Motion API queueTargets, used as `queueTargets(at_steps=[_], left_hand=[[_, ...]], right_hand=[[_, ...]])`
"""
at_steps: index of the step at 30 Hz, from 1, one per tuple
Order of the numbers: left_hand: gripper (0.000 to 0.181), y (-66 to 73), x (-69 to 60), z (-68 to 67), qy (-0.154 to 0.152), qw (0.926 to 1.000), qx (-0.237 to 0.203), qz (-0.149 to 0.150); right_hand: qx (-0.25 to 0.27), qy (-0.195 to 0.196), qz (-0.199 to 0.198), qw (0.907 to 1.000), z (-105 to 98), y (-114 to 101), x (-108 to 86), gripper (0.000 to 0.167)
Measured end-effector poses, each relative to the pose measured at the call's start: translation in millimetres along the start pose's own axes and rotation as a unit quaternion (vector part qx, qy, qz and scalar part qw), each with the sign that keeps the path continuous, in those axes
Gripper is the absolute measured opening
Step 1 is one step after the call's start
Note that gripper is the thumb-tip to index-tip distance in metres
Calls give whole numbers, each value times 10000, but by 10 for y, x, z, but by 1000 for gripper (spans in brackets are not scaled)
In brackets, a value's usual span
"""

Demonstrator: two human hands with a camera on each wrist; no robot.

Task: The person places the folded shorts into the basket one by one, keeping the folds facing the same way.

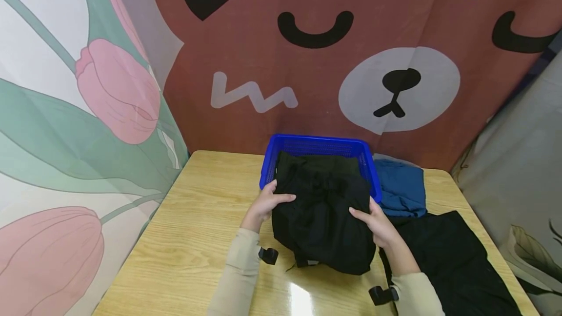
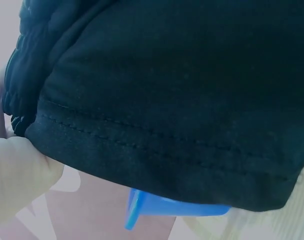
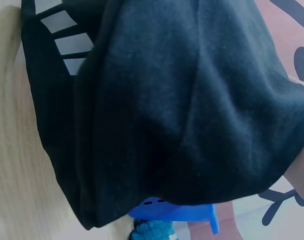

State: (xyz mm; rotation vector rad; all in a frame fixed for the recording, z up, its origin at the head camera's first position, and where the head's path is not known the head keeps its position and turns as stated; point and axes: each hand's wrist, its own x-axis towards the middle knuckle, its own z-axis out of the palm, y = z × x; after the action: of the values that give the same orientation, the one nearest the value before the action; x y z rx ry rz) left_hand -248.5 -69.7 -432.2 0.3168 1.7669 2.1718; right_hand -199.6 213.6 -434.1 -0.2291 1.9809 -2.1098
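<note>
Both hands hold a folded pair of black pants (image 1: 325, 223) in front of the blue basket (image 1: 373, 179), over the table. The left hand (image 1: 267, 204) grips one upper side, thumb on top of the cloth. On the opposite side the right hand (image 1: 378, 224) grips the fabric the same way, its other fingers mostly hidden behind it. A double-stitched hem shows on the black pants (image 2: 162, 125) in the left wrist view. Dark folded cloth (image 1: 342, 164) lies in the basket, partly covered by the pants.
A folded blue garment (image 1: 401, 189) lies right of the basket. More black cloth (image 1: 452, 257) spreads along the right side of the wooden table (image 1: 189, 238). A brown bear-print curtain (image 1: 246, 130) hangs behind, a tulip-print one (image 1: 118, 91) at left.
</note>
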Motion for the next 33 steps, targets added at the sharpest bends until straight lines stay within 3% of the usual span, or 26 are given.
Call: queueTargets(at_steps=[14,20,25,30,33], left_hand=[[60,112,175,-8,322,9994,129,-37],[58,154,310,-28,449,9987,-113,-217],[66,177,427,-52,754,9960,-216,-432],[55,197,546,-80,884,9951,-200,-400],[60,209,614,-111,931,9947,-211,-385]], right_hand=[[14,94,112,9999,-99,-78,206,69],[-12,188,204,9996,-147,-125,336,69],[59,239,189,9995,-196,-171,446,69],[179,296,184,9992,-246,-202,569,64],[97,325,152,9993,-264,-230,648,63]])
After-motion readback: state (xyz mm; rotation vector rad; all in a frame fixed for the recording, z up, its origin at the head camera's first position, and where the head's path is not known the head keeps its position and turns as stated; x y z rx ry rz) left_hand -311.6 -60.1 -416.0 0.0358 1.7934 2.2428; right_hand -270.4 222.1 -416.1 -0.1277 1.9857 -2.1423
